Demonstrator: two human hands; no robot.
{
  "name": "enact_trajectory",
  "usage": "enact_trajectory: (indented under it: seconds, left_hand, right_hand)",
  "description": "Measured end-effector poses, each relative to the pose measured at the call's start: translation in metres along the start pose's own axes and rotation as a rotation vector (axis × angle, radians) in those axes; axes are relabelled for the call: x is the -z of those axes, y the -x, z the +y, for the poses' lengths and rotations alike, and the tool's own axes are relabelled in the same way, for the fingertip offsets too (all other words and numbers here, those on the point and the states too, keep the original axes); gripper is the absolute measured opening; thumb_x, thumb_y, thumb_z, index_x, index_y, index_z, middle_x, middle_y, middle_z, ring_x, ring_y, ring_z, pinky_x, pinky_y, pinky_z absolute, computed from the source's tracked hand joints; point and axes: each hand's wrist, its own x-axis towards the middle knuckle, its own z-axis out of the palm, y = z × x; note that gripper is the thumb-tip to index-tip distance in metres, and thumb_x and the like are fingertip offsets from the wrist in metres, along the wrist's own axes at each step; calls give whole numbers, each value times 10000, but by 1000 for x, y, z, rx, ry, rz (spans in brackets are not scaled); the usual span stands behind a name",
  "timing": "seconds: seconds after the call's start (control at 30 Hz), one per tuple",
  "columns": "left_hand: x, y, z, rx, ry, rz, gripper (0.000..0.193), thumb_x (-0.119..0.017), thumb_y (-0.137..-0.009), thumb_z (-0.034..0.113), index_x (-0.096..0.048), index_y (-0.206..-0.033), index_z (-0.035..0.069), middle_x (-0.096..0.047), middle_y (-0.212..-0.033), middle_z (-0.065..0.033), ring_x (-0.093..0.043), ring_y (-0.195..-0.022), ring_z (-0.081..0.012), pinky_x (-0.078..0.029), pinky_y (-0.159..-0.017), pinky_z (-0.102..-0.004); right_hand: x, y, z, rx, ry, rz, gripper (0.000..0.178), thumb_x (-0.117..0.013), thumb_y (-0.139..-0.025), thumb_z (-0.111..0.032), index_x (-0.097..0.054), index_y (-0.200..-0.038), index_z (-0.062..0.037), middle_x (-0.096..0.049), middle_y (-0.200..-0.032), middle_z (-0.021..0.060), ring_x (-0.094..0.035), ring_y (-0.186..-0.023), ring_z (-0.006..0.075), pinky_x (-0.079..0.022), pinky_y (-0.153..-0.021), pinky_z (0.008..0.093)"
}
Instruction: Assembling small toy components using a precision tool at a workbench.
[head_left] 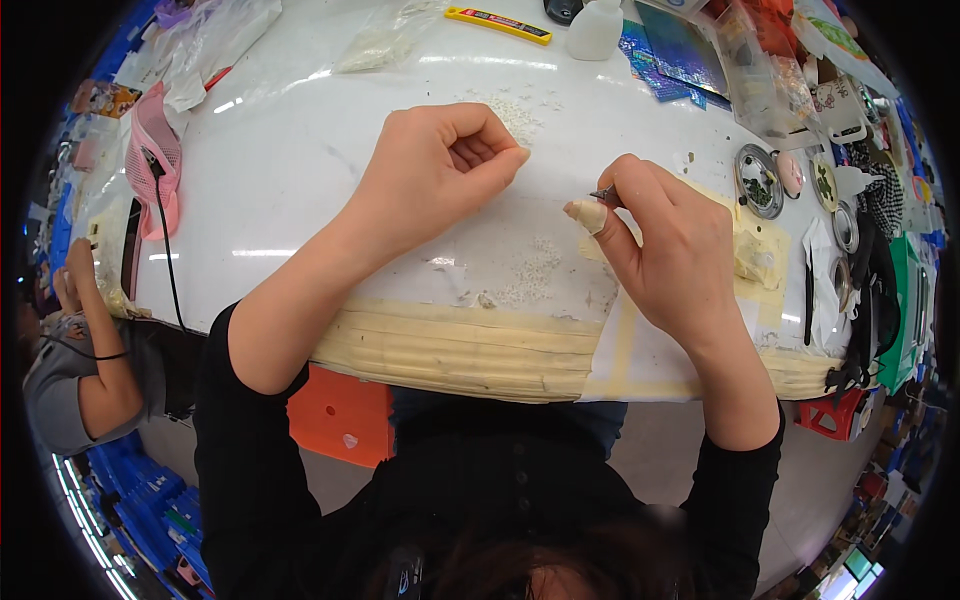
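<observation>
Above the white tabletop (330, 190), my left hand (440, 165) is closed, thumb and forefinger pinched at their tips. Anything between those tips is too small to make out. My right hand (670, 240) grips a small dark metal tool with a pointed end (604, 195) between thumb and forefinger; the fingers hide most of it. Beige tape (590, 216) wraps the right thumb. Tiny white pieces (515, 115) lie scattered beyond my left hand. A second scatter of tiny white pieces (532, 272) lies nearer me, between my two forearms.
Beige tape strips (460, 350) cover the table's front edge. A yellow cutter knife (498, 24) and a white bottle (595, 30) stand far back. Round metal dishes (760, 182) sit at right. A pink mesh pouch (155, 165) and black cable are at left, near another person's arm (105, 370).
</observation>
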Motion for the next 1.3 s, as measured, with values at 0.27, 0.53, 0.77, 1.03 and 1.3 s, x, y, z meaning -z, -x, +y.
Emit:
enact_trajectory:
  seconds: [0.27,0.53,0.77,1.03,1.3]
  left_hand:
    - [3,0,-2,-202,-100,-105,41,-700,-846,27,-691,-885,17,-635,-788,-1,-552,-690,-74,-455,-611,-225]
    - [-6,7,-2,-367,-268,-341,100,-729,-808,18,-694,-900,34,-590,-824,-45,-594,-748,-182,-490,-653,-289]
    - [-6,7,-1,-336,-233,-294,94,-721,-829,34,-673,-910,37,-594,-800,-27,-574,-704,-149,-471,-639,-274]
    - [-2,8,9,125,465,-259,80,-701,-902,64,-676,-926,-8,-653,-867,2,-577,-792,-40,-467,-699,-191]
    - [-6,13,9,2,472,-164,87,-694,-898,38,-692,-963,-19,-660,-902,-23,-580,-812,-57,-465,-712,-198]
  right_hand:
    - [1,-1,2,-29,-35,-6,257,-695,-897,-265,-560,-844,-54,-565,-678,68,-529,-542,222,-402,-491,318]
    - [0,1,4,-27,-48,-7,218,-688,-902,-229,-566,-861,-52,-575,-686,75,-538,-546,227,-407,-495,317]
    - [-1,-1,4,-30,-28,-2,161,-691,-839,-180,-549,-849,-105,-584,-682,19,-605,-585,221,-440,-481,341]
    - [2,-2,0,-4,-253,-4,170,-684,-793,-59,-605,-942,-85,-661,-791,48,-646,-639,220,-483,-525,322]
    - [-2,2,-2,-29,-399,64,191,-684,-782,40,-668,-956,-38,-653,-806,-1,-399,-509,64,-333,-478,219]
